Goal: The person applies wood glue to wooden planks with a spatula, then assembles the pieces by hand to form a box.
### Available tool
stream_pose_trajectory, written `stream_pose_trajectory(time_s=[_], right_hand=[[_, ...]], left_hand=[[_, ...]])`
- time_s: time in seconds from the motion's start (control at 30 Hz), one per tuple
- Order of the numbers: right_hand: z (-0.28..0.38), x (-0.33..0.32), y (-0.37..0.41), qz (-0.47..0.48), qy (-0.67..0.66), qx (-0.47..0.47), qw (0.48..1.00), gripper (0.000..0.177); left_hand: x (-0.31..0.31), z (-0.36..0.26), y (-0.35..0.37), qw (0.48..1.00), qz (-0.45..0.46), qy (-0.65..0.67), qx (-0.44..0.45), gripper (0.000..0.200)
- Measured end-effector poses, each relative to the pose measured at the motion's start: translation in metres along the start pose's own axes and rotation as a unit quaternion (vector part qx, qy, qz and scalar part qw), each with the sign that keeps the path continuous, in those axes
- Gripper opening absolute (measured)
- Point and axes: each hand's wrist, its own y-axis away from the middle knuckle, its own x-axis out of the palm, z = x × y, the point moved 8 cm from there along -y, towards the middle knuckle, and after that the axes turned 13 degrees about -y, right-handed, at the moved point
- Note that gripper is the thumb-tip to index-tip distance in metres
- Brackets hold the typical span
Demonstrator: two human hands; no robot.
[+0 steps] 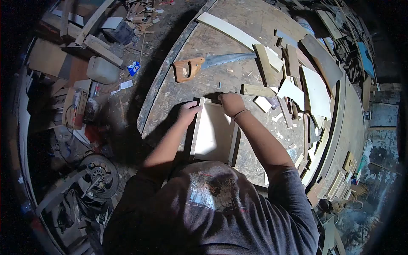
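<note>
A shallow wooden box (214, 131) with a pale flat bottom and raised sides lies on the workbench, close against my body. My left hand (189, 112) grips its far left corner, the fingertips over the side strip. At the far right corner my right hand (232, 103) is closed, its curled fingers on the end strip; anything small inside that hand is hidden. Beyond both hands rests a handsaw (189, 69) with a wooden handle, its blade pointing right. A short wood block (258, 90) lies to the right of my right hand.
The worn workbench (178, 95) carries white offcuts (291, 92), a long pale strip (229, 30) and a dark board (321, 61) on its right side. Left on the floor are a plastic jerrycan (103, 70), a wheel (100, 176) and wood scraps.
</note>
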Motion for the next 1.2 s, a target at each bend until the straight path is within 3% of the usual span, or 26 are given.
stream_pose_trajectory(time_s=[0.07, 0.2, 0.3, 0.4, 0.43, 0.5, 0.53, 0.63, 0.83, 1.13, 1.2], right_hand=[[0.004, -0.015, 0.010, 0.020, -0.029, -0.004, 0.999, 0.030], [-0.017, -0.057, 0.042, -0.132, -0.146, -0.067, 0.978, 0.043], [-0.089, -0.053, 0.075, -0.226, -0.333, 0.089, 0.911, 0.036], [-0.144, -0.024, 0.116, -0.289, -0.412, 0.175, 0.846, 0.029], [-0.149, -0.010, 0.126, -0.254, -0.437, 0.229, 0.832, 0.027], [-0.144, 0.014, 0.139, -0.258, -0.541, 0.245, 0.762, 0.024], [-0.139, 0.026, 0.139, -0.208, -0.581, 0.242, 0.749, 0.024], [-0.126, 0.044, 0.141, -0.218, -0.623, 0.233, 0.714, 0.023], [-0.114, 0.049, 0.136, -0.168, -0.532, 0.263, 0.787, 0.028], [-0.104, 0.045, 0.132, -0.201, -0.568, 0.221, 0.767, 0.033], [-0.105, 0.046, 0.130, -0.210, -0.546, 0.208, 0.784, 0.026]], left_hand=[[-0.001, -0.003, 0.002, 1.000, -0.001, -0.009, 0.002, 0.057], [0.004, 0.015, -0.014, 1.000, 0.019, 0.006, 0.018, 0.057], [-0.003, -0.004, -0.003, 1.000, 0.008, 0.005, 0.012, 0.054], [-0.008, -0.021, 0.003, 0.999, -0.023, 0.040, 0.004, 0.047], [-0.009, -0.016, -0.004, 0.998, -0.038, 0.041, 0.004, 0.046], [-0.006, -0.014, -0.011, 0.998, -0.048, 0.037, 0.015, 0.046], [-0.004, -0.014, -0.013, 0.998, -0.047, 0.030, 0.012, 0.046], [0.002, -0.029, -0.005, 0.999, -0.041, 0.023, 0.026, 0.041], [0.003, -0.033, 0.000, 0.997, -0.070, 0.000, 0.019, 0.041], [0.001, -0.012, -0.004, 0.997, -0.074, 0.026, 0.025, 0.043], [0.001, -0.013, 0.004, 0.995, -0.089, 0.020, 0.036, 0.043]])
